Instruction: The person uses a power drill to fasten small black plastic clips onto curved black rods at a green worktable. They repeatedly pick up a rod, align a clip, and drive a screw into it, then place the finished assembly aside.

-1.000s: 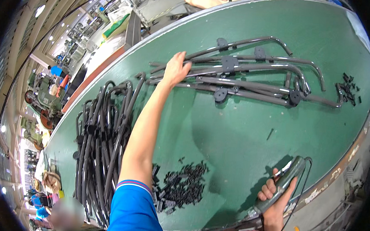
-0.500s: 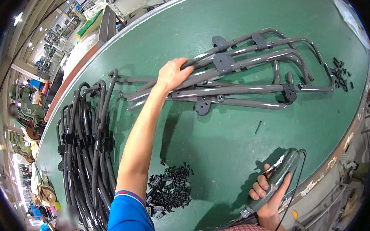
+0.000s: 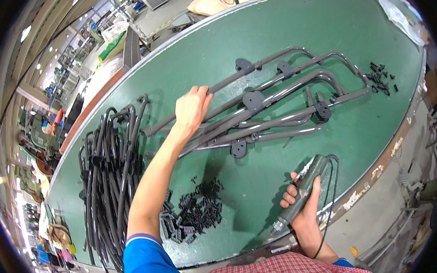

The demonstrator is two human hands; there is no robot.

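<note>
My left hand [image 3: 192, 109] is closed round the far tube of a dark grey bent metal tube frame [image 3: 232, 79]. More such tubing [image 3: 276, 96] lies beside it, with curved ends to the right and flat rounded brackets [image 3: 253, 101] on the tubes. My right hand [image 3: 308, 212] grips a dark green electric screwdriver [image 3: 306, 186] near the table's front edge. Its tip points down toward my body, and a black cord [image 3: 333, 193] loops from its other end. Under the left palm, part of the tubing is hidden.
A stack of dark tube frames [image 3: 108, 180] lies at the left. Near my left forearm are a heap of black screws [image 3: 205, 206] and small black-grey parts [image 3: 176, 230]. More small black pieces [image 3: 380, 79] lie far right, near a clear plastic bag [image 3: 399, 20] on the green table [image 3: 260, 189].
My left hand has drawn the far tube frame leftward, and it now lies more apart from the other tubing. The screwdriver in my right hand appears slightly farther left and up; the whole view has shifted.
</note>
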